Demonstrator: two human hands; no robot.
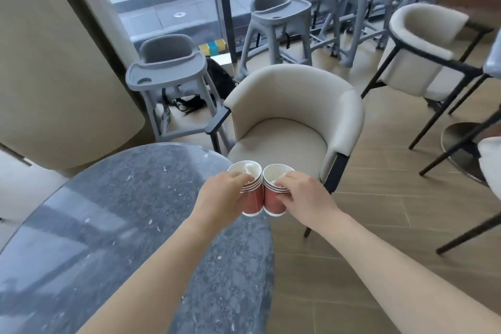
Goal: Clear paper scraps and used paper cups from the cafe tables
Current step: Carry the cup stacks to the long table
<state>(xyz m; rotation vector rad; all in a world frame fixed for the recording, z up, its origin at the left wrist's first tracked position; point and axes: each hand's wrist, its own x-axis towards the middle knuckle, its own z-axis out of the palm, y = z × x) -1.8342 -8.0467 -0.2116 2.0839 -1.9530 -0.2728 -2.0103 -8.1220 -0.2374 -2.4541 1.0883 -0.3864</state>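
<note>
Two stacks of red paper cups with white rims are held side by side, touching, just past the right edge of the round dark stone table (113, 225). My left hand (222, 192) grips the left cup stack (253, 202), which has a crumpled white paper scrap inside its top cup. My right hand (301, 195) grips the right cup stack (272, 202), fingers over its rim, and something white shows inside it too. Both forearms reach in from the bottom of the view.
A cream upholstered armchair (295, 116) stands right behind the cups. A grey high chair (168, 73) sits to its left, with several more along the window. Another cream chair (423, 43) and black chair legs stand at the right on the wood floor. A beige wall is at left.
</note>
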